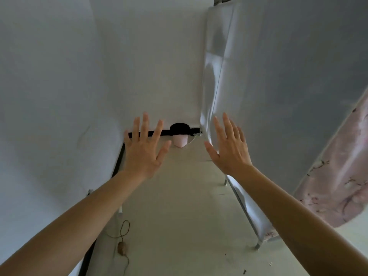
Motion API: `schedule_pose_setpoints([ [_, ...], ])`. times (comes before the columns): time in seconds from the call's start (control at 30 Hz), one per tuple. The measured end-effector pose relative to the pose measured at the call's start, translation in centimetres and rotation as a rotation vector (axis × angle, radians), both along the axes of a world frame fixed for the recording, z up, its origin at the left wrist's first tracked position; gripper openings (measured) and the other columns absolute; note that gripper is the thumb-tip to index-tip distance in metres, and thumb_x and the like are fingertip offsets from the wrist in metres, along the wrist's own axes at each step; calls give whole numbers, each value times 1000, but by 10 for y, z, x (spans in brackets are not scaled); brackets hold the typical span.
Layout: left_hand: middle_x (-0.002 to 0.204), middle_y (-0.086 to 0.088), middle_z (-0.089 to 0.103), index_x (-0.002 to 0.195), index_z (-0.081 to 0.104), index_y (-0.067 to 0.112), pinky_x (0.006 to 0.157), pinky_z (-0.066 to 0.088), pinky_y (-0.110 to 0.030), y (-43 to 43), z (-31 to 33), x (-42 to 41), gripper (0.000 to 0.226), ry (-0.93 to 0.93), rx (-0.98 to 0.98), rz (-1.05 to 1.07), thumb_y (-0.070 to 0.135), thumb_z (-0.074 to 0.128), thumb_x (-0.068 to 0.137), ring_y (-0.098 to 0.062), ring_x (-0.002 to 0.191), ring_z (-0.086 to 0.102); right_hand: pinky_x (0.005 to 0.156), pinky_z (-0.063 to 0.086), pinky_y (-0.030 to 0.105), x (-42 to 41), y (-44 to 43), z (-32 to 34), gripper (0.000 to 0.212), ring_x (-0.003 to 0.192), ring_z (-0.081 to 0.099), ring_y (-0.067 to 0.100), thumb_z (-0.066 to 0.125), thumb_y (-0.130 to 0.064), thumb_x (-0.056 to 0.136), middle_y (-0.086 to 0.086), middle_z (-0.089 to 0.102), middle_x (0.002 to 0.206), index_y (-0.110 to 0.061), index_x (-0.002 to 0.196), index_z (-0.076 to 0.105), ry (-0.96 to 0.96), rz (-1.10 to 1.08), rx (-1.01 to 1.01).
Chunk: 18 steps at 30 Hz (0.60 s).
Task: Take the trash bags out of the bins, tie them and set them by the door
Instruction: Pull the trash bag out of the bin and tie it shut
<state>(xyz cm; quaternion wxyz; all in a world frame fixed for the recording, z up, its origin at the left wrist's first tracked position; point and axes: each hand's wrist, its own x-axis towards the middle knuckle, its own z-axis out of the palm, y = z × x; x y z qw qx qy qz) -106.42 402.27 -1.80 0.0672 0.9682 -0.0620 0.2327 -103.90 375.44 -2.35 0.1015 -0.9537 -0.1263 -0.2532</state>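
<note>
left hand [142, 150] and right hand [229, 149] raised with fingers spread, each grip empty. small pale pink bin lined with a black plastic trash bag [179, 128] stands far down the floor against the white wall. risk: the thin brown cord [124, 234] on the near-left floor could snag a foot on approach.

Both hands [143, 150] [231, 149] outstretched, fingers spread.
</note>
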Motion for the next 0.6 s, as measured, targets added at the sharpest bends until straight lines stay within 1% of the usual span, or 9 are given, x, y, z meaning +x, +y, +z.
schedule_pose_setpoints([
  [0.07, 166, -8, -19, 157, -8, 35, 119, 3, -63, 10, -13, 50, 69, 12, -17, 43, 67, 6, 97, -34, 153, -13, 122, 15, 49, 58, 8, -9, 74, 152, 13, 32, 25, -61, 100, 12, -1, 166, -24, 158, -2, 9, 37, -32],
  [0.13, 163, -4, -27, 154, -16, 39, 119, 0, -62, 21, -28, 103, 67, 12, -31, 59, 67, 5, 96, -32, 153, -17, 121, 17, 50, 118, 18, -20, 75, 151, 15, 33, 29, -59, 99, 12, 0, 166, -24, 158, -2, 13, 59, -64],
  [0.17, 162, -3, -29, 153, -18, 40, 119, 0, -62, 27, -35, 132, 67, 12, -42, 60, 67, 6, 97, -32, 153, -18, 120, 17, 51, 147, 24, -26, 75, 151, 16, 33, 30, -58, 99, 13, 1, 166, -24, 158, -2, 16, 66, -76],
  [0.27, 165, -5, -23, 156, -11, 38, 119, 4, -65, 43, -47, 222, 68, 11, -72, 93, 66, 12, 99, -34, 153, -13, 120, 20, 52, 239, 40, -41, 75, 150, 19, 34, 34, -57, 99, 13, 6, 166, -22, 158, 4, 21, 86, -118],
  [0.33, 166, -6, -21, 158, -7, 37, 119, 6, -65, 51, -45, 282, 70, 36, -95, 111, 67, 12, 98, -34, 154, -11, 119, 24, 54, 297, 48, -41, 74, 149, 21, 34, 36, -56, 100, 14, 10, 165, -21, 159, 9, 47, 97, -121],
  [0.43, 166, -6, -23, 158, -12, 36, 119, 5, -63, 63, -30, 372, 73, 41, -93, 107, 69, 8, 96, -32, 154, -13, 119, 24, 54, 379, 54, -34, 73, 149, 22, 34, 33, -57, 100, 13, 10, 165, -21, 159, 8, 48, 97, -131],
  [0.53, 165, -6, -23, 157, -12, 36, 119, 5, -63, 64, -19, 456, 73, 59, -101, 82, 68, 9, 96, -32, 154, -12, 119, 23, 53, 456, 51, -30, 72, 149, 22, 34, 36, -56, 101, 14, 12, 165, -20, 159, 11, 43, 70, -81],
  [0.6, 165, -5, -23, 158, -12, 35, 119, 5, -63, 58, -23, 507, 74, 78, -89, 46, 69, 8, 95, -32, 154, -12, 120, 20, 50, 504, 46, -36, 72, 149, 22, 34, 36, -56, 101, 14, 11, 165, -21, 159, 10, 57, 50, -54],
])
